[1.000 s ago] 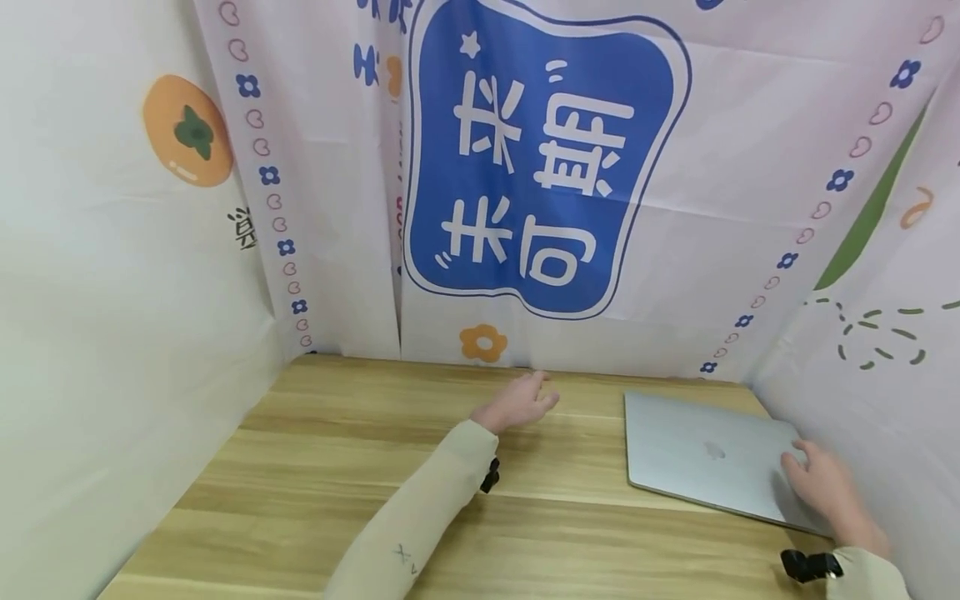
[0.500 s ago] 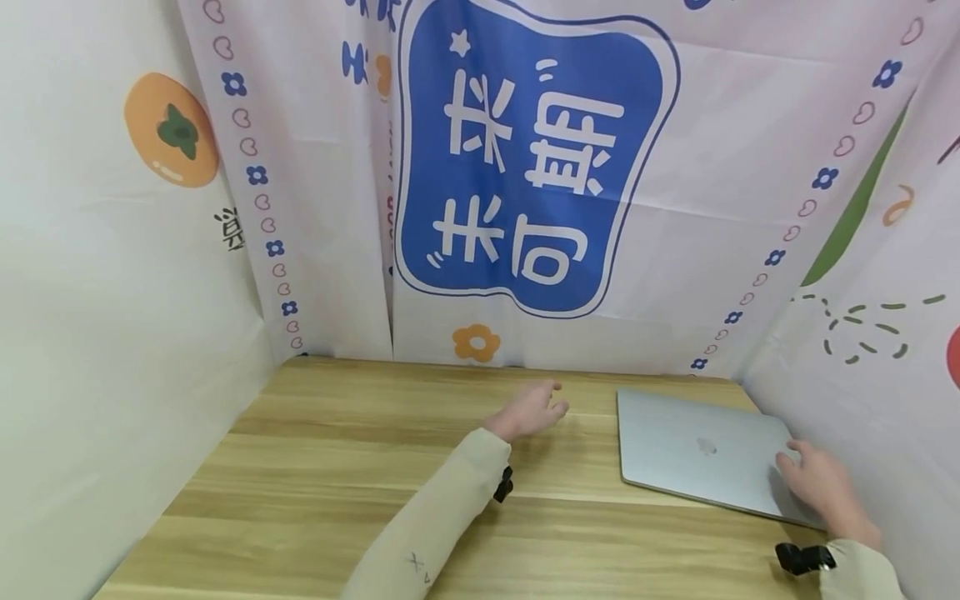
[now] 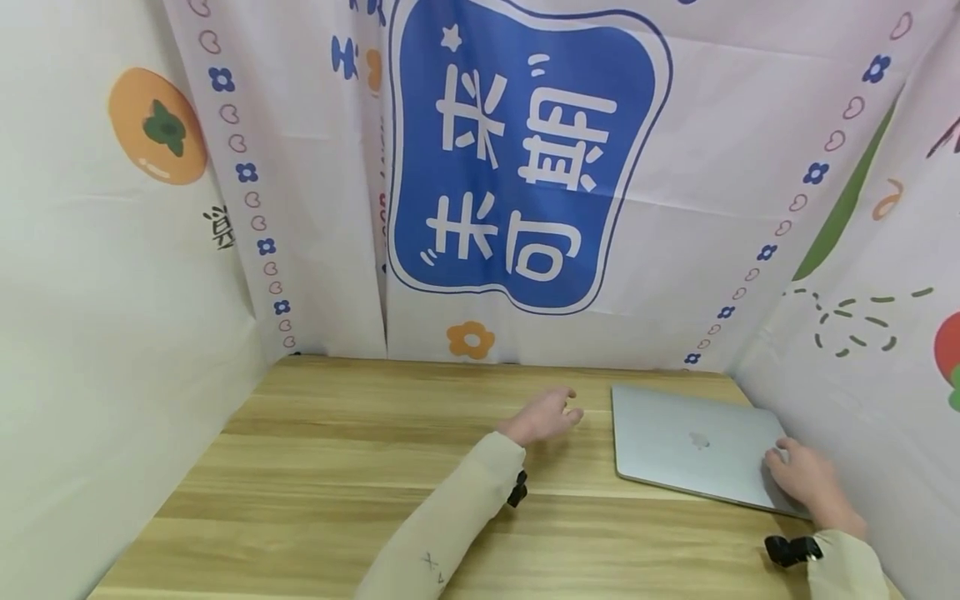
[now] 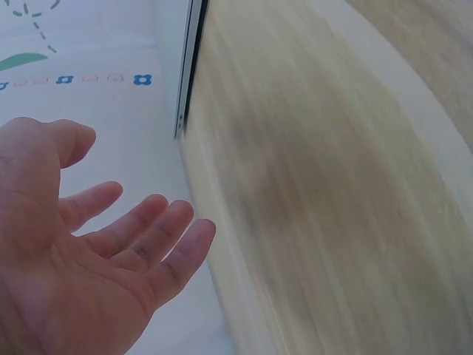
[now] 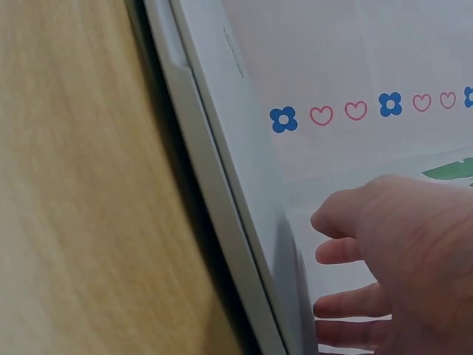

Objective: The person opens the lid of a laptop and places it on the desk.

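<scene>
A closed silver laptop (image 3: 693, 450) lies on the wooden table toward the right side, lid up with an apple logo. My left hand (image 3: 543, 416) hovers over the table just left of the laptop, apart from it. In the left wrist view that hand's fingers (image 4: 188, 251) are relaxed, slightly bent and spread, holding nothing. At the laptop's right edge is my right hand (image 3: 806, 477), its thumb side over the lid in the head view. The right wrist view shows its fingers (image 5: 355, 302) loosely extended near the laptop's edge (image 5: 229, 177); whether they touch it I cannot tell.
White printed cloth walls (image 3: 675, 275) enclose the table (image 3: 315, 467) at the back, left and right. The right wall (image 3: 832, 400) stands close behind my right hand. Each sleeved wrist carries a small black device (image 3: 792, 550).
My left hand has moved right, narrowing the gap to the laptop's left edge. My right hand stays by the laptop's right edge. The head view has shifted slightly to the right.
</scene>
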The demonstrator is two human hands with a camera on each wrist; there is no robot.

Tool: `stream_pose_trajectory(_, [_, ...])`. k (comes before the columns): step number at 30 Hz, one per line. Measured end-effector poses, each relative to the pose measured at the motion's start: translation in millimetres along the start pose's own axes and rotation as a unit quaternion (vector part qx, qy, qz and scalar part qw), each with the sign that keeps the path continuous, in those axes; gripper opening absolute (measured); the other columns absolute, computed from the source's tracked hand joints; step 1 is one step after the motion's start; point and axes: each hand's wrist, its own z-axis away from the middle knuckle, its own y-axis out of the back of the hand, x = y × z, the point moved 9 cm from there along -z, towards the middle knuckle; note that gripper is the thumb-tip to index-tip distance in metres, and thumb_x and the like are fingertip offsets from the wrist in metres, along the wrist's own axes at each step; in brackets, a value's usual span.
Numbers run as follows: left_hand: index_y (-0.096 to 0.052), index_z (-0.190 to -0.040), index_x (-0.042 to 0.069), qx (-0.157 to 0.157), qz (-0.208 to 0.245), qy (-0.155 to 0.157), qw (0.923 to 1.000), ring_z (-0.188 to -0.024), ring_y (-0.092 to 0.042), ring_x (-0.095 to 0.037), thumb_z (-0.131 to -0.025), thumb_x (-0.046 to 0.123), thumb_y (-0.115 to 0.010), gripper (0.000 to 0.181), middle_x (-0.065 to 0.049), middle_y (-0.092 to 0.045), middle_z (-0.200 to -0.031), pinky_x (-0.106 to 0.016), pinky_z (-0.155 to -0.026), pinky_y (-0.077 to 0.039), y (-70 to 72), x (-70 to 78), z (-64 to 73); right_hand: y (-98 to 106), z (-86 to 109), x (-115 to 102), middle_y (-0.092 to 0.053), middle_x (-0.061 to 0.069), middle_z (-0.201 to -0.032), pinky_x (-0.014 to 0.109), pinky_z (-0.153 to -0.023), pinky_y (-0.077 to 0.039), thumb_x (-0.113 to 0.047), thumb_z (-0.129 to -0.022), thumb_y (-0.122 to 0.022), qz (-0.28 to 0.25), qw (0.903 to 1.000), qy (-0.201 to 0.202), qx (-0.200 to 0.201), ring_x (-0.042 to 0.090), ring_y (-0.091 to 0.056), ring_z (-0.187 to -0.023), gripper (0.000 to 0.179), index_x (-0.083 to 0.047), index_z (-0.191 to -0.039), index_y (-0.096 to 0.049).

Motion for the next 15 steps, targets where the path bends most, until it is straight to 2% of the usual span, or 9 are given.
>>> stream_pose_trajectory(11, [-0.043,-0.145,0.011,-0.016,0.058,0.022,0.9979,-0.120,-0.059,-0.020,-0.100,0.037,-0.053,0.052,-0.013,-0.058,-0.138,-0.037,-0.098,-0.053,-24.6,17.0,-0.5,-0.7,4.3,17.6,-0.045,0.046,-0.128,0.066,-0.089,-0.044,-0.023,-0.097,-0.044,-0.013,0.9979,-0.061,-0.018,0.062,-0.045,-0.113,0.055,0.022,-0.127,-0.043])
stream_pose_trajectory(13, [-0.043,-0.145,0.011,-0.018,0.058,0.025,0.9978,-0.113,-0.061,-0.018,-0.100,0.036,-0.053,0.052,-0.013,-0.060,-0.134,-0.036,-0.097,-0.054,-28.2,18.6,-1.0,-0.6,5.4,19.7,-0.043,0.046,-0.130,0.066,-0.090,-0.044,-0.025,-0.097,-0.043,-0.021,0.9969,-0.073,-0.019,0.062,-0.043,-0.114,0.056,0.022,-0.129,-0.042])
stream_pose_trajectory(15, [-0.043,-0.145,0.010,-0.019,0.058,0.029,0.9977,-0.098,-0.065,-0.016,-0.100,0.035,-0.054,0.053,-0.011,-0.063,-0.128,-0.034,-0.094,-0.055,-30.6,19.4,-1.9,0.6,5.9,20.4,-0.041,0.046,-0.132,0.066,-0.091,-0.044,-0.025,-0.098,-0.042,-0.032,0.9962,-0.079,-0.013,0.062,-0.042,-0.116,0.057,0.021,-0.130,-0.041])
